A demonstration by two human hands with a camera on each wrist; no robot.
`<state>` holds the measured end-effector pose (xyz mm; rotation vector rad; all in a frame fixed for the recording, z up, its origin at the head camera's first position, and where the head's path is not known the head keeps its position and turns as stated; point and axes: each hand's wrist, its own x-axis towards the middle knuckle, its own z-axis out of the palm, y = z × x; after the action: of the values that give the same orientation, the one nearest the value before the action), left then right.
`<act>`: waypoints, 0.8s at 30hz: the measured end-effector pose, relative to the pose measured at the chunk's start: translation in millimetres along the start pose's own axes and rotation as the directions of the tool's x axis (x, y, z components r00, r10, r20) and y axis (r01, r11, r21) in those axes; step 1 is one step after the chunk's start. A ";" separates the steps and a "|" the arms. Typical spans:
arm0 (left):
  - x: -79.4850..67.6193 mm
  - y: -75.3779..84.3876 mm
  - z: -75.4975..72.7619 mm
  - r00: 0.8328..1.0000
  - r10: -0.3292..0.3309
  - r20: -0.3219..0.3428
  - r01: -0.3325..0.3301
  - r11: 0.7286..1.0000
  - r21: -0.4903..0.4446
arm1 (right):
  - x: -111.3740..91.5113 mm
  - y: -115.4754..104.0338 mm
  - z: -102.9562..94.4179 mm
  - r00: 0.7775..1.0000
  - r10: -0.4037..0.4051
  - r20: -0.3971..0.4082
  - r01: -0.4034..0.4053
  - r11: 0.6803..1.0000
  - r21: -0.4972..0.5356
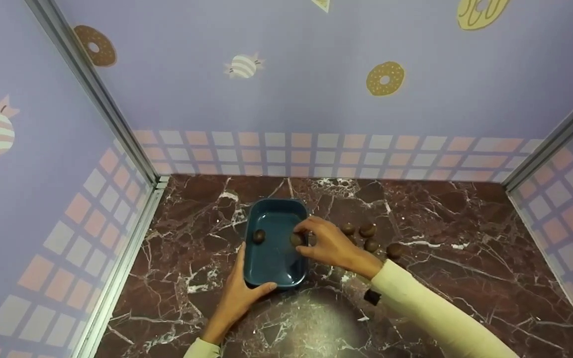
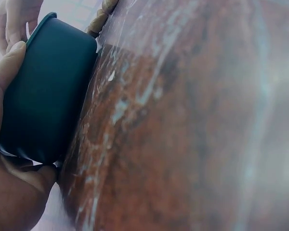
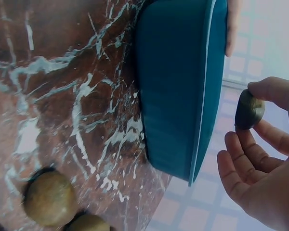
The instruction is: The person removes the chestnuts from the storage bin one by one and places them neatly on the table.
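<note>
A brown chestnut (image 3: 249, 109) is pinched between the thumb and fingers of my right hand (image 1: 330, 244), above the right side of a teal rectangular dish (image 1: 277, 271). In the right wrist view it hangs beyond the dish's rim, lighter at one end. Another dark chestnut (image 1: 259, 236) lies inside the dish near the left wall. My left hand (image 1: 239, 294) grips the dish at its near left corner, thumb along the near side and fingers along the left side. The left wrist view shows the dish's outer wall (image 2: 50, 86) between that thumb and fingers.
Several more chestnuts (image 1: 371, 244) lie on the marbled tabletop (image 1: 445, 278) right of the dish, some partly behind my right hand. A small black object (image 1: 372, 297) shows beside the right sleeve. Patterned panels (image 1: 306, 99) enclose the back and both sides.
</note>
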<state>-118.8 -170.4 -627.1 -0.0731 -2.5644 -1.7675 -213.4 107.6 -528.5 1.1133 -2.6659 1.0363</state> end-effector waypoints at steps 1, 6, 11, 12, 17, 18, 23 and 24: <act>-0.1 0.0 0.1 1.000 0.002 -0.001 -0.002 1.000 0.002 | -2.5 1.2 -2.1 1.000 -0.006 -0.011 0.006 1.000 0.011; -1.1 0.6 -0.1 1.000 0.001 0.006 -0.001 1.000 -0.010 | -13.6 8.4 -13.3 0.999 0.004 -0.050 -0.002 0.998 0.059; -1.2 0.4 -0.6 1.000 0.008 0.004 -0.008 1.000 -0.010 | -23.3 17.1 -25.1 0.996 0.057 -0.063 -0.051 0.995 0.089; -1.3 0.4 -0.7 1.000 0.010 0.002 -0.010 1.000 -0.008 | -25.3 18.9 -27.3 0.996 0.070 -0.063 -0.063 0.993 0.097; -1.5 0.7 -0.8 1.000 0.014 -0.002 -0.014 1.000 -0.001 | -36.0 28.2 -38.1 0.987 0.140 -0.078 -0.124 0.977 0.175; -1.5 0.8 -0.8 1.000 0.016 -0.002 -0.016 1.000 0.000 | -38.0 30.8 -39.8 0.985 0.150 -0.087 -0.132 0.973 0.187; -1.6 0.7 -0.6 1.000 0.025 -0.003 -0.025 1.000 0.003 | -48.4 45.5 -48.3 0.970 0.214 -0.118 -0.185 0.958 0.220; -1.8 0.6 -0.5 1.000 0.024 -0.002 -0.024 1.000 0.004 | -50.9 48.8 -49.8 0.965 0.230 -0.124 -0.200 0.955 0.218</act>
<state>-116.9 -170.7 -626.5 -0.1013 -2.5545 -1.7537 -217.0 193.7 -533.2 0.7462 -2.6517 1.3980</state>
